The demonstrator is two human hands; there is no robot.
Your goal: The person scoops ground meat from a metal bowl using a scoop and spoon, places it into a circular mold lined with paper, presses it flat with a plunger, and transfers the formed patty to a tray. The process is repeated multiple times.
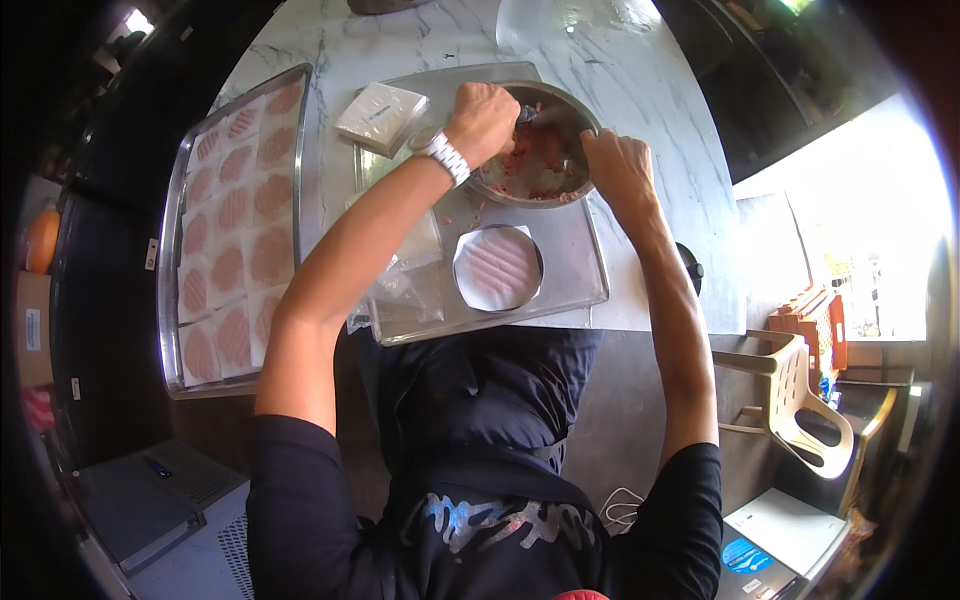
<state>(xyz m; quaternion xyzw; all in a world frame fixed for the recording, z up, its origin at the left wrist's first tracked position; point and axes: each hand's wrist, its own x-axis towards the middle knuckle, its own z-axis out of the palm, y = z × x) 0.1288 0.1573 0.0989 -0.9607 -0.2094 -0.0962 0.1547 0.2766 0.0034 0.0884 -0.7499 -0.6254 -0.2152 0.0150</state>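
A metal bowl [561,97] with red ground meat [523,156] stuck to its bottom and walls stands before me. My left hand [484,124], with a white watch at the wrist, is closed over the bowl's left side around a dark utensil [529,113], whose working end I cannot make out. My right hand [619,166] grips the bowl's right rim. Nearer to me, a ridged pink meat patty [499,261] lies on white paper inside a round dark ring. Bowl and patty both rest on an upturned metal tray [571,251].
At left, a large metal tray [303,161] holds rows of patties on paper squares. A wrapped stack of paper squares [382,114] lies beside the bowl, with clear plastic wrapping [409,289] nearer. A black round object [688,268] sits by my right forearm, above a beige plastic chair [799,397].
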